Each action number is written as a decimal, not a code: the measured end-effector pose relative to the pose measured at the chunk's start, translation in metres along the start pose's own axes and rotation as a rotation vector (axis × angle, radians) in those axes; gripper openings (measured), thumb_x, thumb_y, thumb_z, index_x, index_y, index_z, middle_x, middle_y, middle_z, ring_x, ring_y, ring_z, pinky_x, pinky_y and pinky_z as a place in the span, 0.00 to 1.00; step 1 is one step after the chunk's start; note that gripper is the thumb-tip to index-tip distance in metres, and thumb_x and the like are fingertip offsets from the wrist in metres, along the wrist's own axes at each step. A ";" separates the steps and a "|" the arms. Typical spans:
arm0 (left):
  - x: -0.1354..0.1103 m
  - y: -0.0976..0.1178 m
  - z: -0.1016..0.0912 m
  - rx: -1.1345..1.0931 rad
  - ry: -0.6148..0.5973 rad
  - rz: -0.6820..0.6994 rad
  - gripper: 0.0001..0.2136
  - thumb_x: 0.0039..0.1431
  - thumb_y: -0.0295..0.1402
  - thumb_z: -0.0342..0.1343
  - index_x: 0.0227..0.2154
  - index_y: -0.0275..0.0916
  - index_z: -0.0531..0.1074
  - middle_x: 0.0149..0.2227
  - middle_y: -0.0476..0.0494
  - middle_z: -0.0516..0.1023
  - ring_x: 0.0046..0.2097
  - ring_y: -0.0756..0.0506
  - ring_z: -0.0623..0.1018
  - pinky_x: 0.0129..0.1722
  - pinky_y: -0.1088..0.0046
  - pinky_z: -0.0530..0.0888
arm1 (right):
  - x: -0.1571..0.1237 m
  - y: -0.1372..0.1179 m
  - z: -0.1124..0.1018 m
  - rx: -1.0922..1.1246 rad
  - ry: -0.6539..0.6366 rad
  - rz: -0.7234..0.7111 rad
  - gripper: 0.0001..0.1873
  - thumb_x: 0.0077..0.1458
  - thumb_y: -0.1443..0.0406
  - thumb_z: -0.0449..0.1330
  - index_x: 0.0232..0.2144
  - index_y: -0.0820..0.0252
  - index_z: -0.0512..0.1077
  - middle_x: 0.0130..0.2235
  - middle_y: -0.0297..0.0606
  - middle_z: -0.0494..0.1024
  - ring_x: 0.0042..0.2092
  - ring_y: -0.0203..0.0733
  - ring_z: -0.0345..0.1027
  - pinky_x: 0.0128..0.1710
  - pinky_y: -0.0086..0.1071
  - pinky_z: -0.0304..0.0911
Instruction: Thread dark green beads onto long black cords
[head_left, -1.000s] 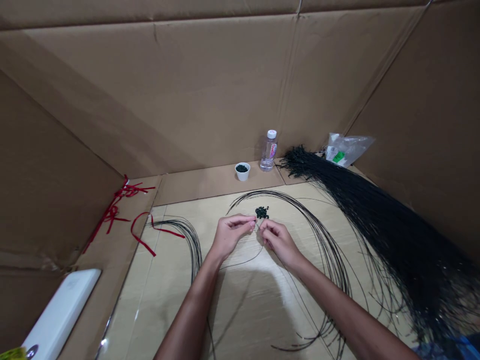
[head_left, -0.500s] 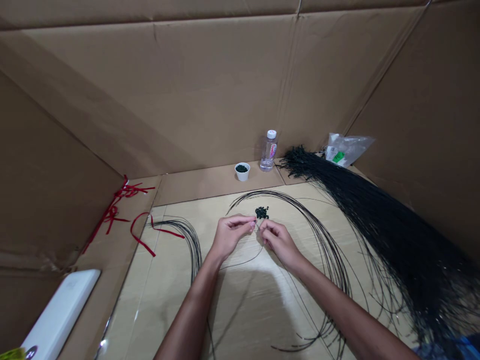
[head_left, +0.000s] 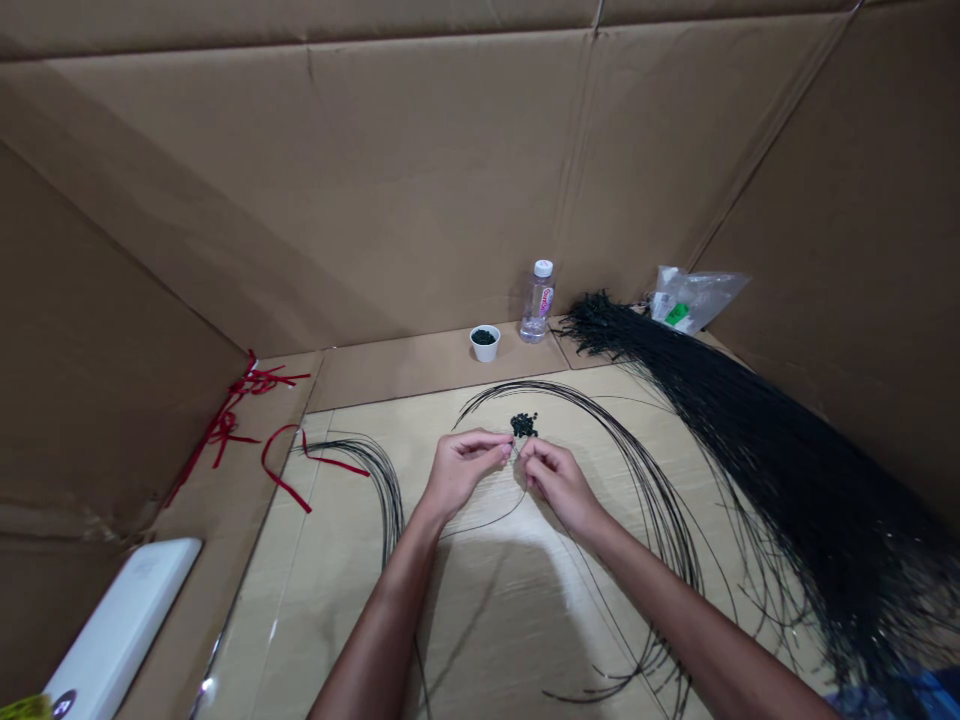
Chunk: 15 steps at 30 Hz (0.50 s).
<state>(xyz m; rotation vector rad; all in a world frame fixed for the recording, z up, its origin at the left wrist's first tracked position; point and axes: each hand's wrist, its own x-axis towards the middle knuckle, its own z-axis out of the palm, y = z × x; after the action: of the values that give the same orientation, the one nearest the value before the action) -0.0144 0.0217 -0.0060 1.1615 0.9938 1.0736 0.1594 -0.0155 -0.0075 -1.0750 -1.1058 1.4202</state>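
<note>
Hardly anything is being changed over the last second: both hands are being kept at the same spot above the table (head_left: 352, 620), and only a very slight adjustment at the fingertips, too small to make out, could be taking place. The step in hand is thus being judged as slow, close finger work, with no visible progress being made. A thin dark strand (head_left: 487, 525) is being pinched between the thumb and fingers of the left hand (head_left: 466, 465), while it is also being gripped by the curled fingers of the right hand (head_left: 559, 480), just beside it; whether a tiny piece is being held there too cannot be told. The strand is being let hang in a loop below the hands, toward the left forearm. A pile of small dark bead-like pieces (head_left: 523, 425) is lying just beyond the fingertips. A white cup (head_left: 486, 352) of similar pieces is being left farther back, near a clear bottle (head_left: 537, 305). The hands are being flanked by an arc of loose strands (head_left: 630, 447) on the right and a thinner bundle (head_left: 390, 490) on the left, with a red ribbon (head_left: 298, 501) lying near that bundle.
</note>
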 end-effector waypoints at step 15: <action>0.000 0.001 0.002 -0.039 0.049 -0.018 0.16 0.45 0.39 0.79 0.36 0.38 0.88 0.37 0.37 0.88 0.34 0.46 0.83 0.38 0.69 0.81 | 0.000 -0.003 0.001 0.003 -0.002 0.001 0.05 0.50 0.64 0.58 0.23 0.56 0.67 0.21 0.27 0.63 0.24 0.34 0.49 0.25 0.31 0.43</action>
<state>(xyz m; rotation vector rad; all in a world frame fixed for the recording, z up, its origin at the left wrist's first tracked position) -0.0128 0.0216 -0.0051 1.0972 1.0153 1.1078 0.1587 -0.0150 -0.0048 -1.0722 -1.1045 1.4235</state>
